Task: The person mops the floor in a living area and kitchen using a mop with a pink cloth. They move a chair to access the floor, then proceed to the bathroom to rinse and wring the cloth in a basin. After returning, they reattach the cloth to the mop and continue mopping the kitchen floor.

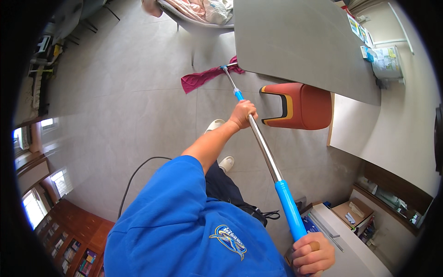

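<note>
A mop with a chrome pole point(264, 147) runs slantwise across the view. My left hand point(244, 112) is wrapped around the pole just behind its lower blue sleeve. Lower right, my right hand point(313, 254), with a tan bandage or band on one finger, grips the end of the long blue handle point(290, 209). At the far end, a magenta cloth point(202, 79) hangs over the mop head and lies on the grey tiled floor point(152, 114). The cloth's right end lies by the table corner, partly hidden by it.
A grey table point(304, 41) juts in from the upper right. Below its edge stands an orange-red stool point(315, 107). A chair point(197, 26) piled with fabric is at the top. A black cable point(133, 176) trails behind me. A bookcase point(72, 242) fills the lower left.
</note>
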Demonstrator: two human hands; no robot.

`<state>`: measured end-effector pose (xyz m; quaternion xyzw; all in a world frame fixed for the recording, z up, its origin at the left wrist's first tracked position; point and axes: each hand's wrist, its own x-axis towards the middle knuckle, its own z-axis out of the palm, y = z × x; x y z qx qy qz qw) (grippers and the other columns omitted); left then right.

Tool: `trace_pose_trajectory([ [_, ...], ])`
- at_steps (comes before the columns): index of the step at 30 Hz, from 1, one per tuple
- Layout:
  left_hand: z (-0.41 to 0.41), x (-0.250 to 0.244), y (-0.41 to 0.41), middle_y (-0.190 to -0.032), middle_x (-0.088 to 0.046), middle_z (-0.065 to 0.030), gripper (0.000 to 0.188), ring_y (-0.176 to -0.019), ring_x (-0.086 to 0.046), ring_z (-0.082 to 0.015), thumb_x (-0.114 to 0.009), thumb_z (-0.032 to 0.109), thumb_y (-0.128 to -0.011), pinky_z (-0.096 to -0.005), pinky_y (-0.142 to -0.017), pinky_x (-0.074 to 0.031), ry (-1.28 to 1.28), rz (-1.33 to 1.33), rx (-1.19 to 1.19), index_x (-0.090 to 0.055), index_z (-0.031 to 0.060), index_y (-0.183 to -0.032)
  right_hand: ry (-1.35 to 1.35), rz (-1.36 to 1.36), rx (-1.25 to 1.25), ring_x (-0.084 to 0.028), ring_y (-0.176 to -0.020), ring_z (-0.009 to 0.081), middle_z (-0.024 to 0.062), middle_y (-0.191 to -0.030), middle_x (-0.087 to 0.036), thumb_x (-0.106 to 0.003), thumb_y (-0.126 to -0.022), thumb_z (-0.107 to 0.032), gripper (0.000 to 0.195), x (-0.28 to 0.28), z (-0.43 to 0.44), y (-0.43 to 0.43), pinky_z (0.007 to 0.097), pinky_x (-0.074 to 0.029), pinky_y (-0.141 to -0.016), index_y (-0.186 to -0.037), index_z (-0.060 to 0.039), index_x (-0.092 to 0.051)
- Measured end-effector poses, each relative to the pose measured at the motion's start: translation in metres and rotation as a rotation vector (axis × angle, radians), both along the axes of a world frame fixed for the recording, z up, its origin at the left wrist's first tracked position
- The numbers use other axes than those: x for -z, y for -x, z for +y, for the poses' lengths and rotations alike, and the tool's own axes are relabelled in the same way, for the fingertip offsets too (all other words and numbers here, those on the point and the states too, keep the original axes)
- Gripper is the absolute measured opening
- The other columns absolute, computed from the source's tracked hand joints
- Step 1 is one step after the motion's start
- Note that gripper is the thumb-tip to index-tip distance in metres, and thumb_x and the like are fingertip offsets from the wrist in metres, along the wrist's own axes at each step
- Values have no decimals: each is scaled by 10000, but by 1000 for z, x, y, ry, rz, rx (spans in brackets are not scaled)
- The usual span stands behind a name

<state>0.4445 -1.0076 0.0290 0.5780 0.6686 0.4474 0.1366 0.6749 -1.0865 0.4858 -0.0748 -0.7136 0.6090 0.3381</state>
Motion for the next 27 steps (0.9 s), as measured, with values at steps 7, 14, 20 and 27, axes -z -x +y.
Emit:
trace_pose_trajectory([
  [7, -44, 0, -82, -660, -598, -52, 199, -729, -606, -281, -685, 185, -700, -404, -782, -494, 37, 7, 141, -546, 131, -568, 64, 51, 234, -433, -397, 175, 49, -492, -490, -542, -955, -274, 391, 0, -52, -92, 376, -417, -508, -605, -112, -480],
  [14, -95, -12, -170, -672, -637, -49, 162, -740, -636, -288, -739, 209, -645, -422, -801, -502, 69, -3, 221, -598, 151, -589, 137, 127, 379, -385, -415, 151, 35, -524, -467, -571, -952, -302, 395, -12, -92, -185, 338, -362, -487, -625, -103, -472],
  [20, -142, -43, -226, -688, -668, -74, 74, -761, -667, -307, -728, 191, -616, -433, -783, -524, 272, 53, 384, -675, 143, -632, 39, 239, 549, -301, -424, 119, -31, -527, -357, -503, -995, -417, 450, -25, -117, -277, 297, -311, -477, -645, -149, -412],
  [27, -96, -39, -188, -789, -718, -130, 123, -797, -708, -343, -672, 185, -702, -460, -752, -577, 582, 226, 564, -747, 101, -751, 142, 174, 1012, -246, -444, 98, -58, -520, -231, -457, -1000, -442, 453, 17, -124, -236, 286, -307, -514, -647, -187, -334],
])
